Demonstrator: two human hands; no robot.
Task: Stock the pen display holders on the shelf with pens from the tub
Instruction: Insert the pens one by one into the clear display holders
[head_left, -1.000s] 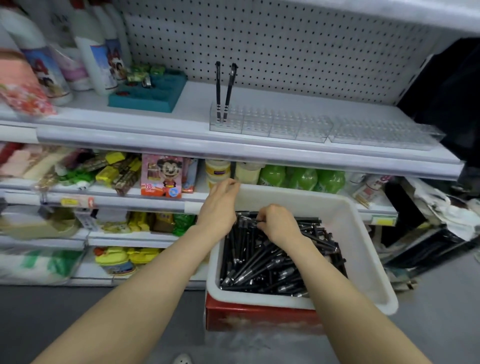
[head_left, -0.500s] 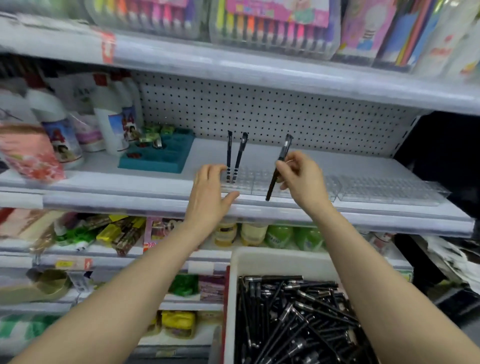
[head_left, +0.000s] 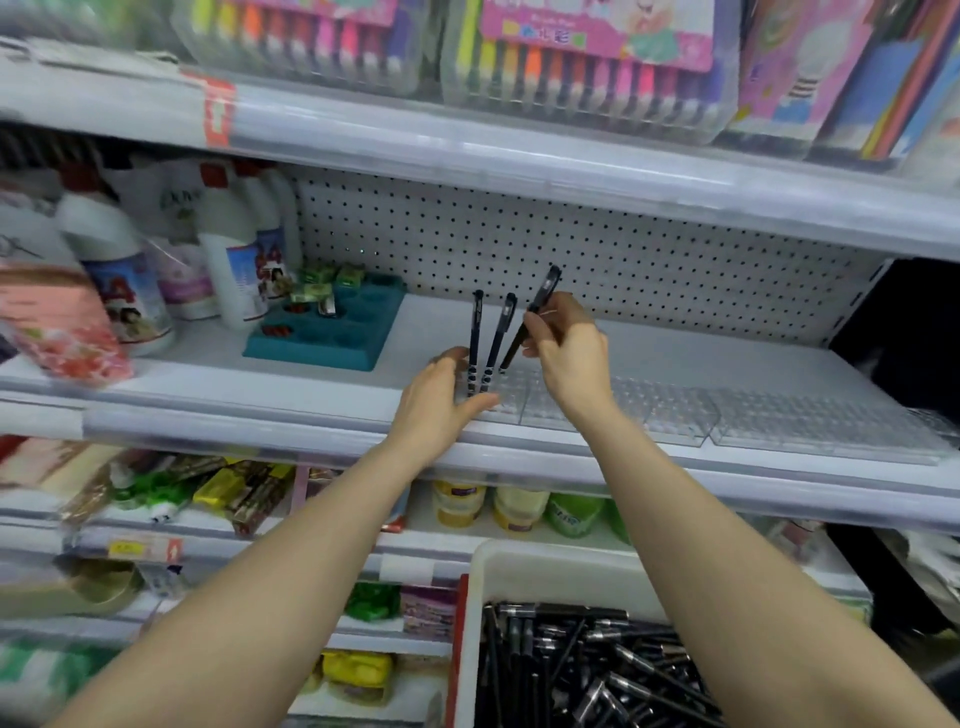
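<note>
Right hand (head_left: 571, 358) pinches a tilted black pen (head_left: 544, 290), tip seemingly at the clear holder (head_left: 675, 415); left hand (head_left: 441, 405) flat against it.

The long clear plastic pen holders (head_left: 670, 415) look smooth and see-through, and the tilted black plastic pen (head_left: 544, 291) at their left end is smooth with a dull shine. The big white plastic tub (head_left: 524, 566) near on the right is smooth and matt, and the black pens (head_left: 571, 670) heaped in it have shiny silver bits. Far back, the white board full of small holes (head_left: 571, 249) looks like painted metal, and the blue-green tray (head_left: 343, 343) on the left looks matt.
</note>
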